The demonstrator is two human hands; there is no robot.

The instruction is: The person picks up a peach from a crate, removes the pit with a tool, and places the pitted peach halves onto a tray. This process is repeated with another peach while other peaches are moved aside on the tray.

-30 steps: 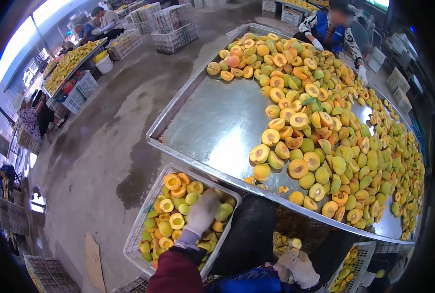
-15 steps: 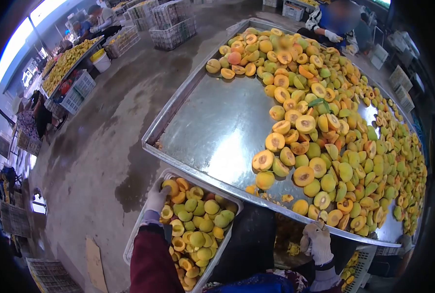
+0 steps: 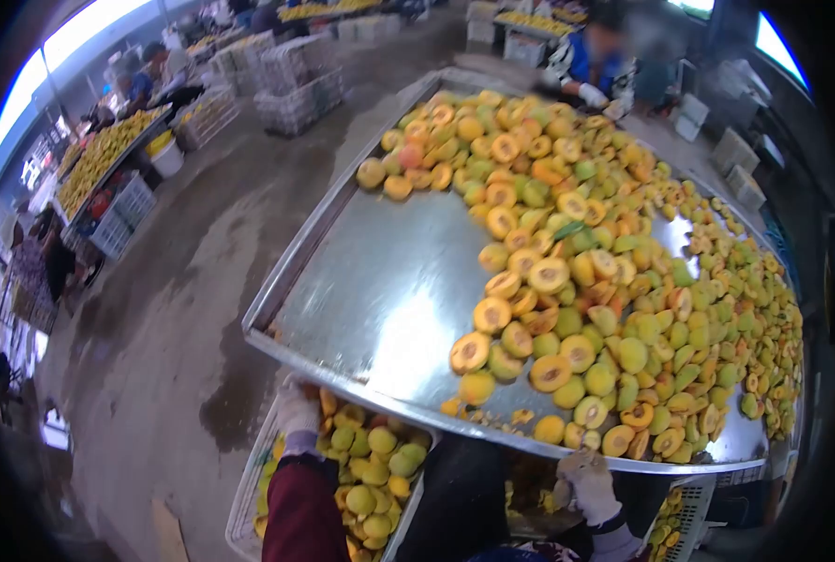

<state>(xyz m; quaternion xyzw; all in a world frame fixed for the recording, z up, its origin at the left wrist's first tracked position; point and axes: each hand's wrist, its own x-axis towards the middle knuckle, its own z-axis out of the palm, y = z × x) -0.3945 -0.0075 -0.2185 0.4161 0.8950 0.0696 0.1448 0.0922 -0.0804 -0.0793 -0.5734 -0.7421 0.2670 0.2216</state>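
Observation:
My left hand [image 3: 298, 406], in a pale glove, reaches over the upper left corner of a white crate [image 3: 239, 506] full of peach halves [image 3: 361, 498]. Its fingers are at an orange half [image 3: 328, 403] and partly hidden under the table's edge. By the front rim of a metal-topped table [image 3: 342, 272], my gloved right hand [image 3: 586, 480] is closed, its fingers curled; I cannot tell what is in them. Just beyond that hand lie halved peaches [image 3: 590, 412], cut faces up, part of a large heap on the tabletop.
Below the table on the right stands a crate [image 3: 687, 515] with fruit pieces. Across the table a person [image 3: 591, 75] works with gloved hands. Stacked crates [image 3: 296, 84] stand on the wet floor [image 3: 155, 347], and another fruit-covered table [image 3: 108, 155] is at the far left.
The view has tilted up and shifted, so the table appears lower and further left. My left hand stays at the crate's upper left corner, my right hand by the table's front rim.

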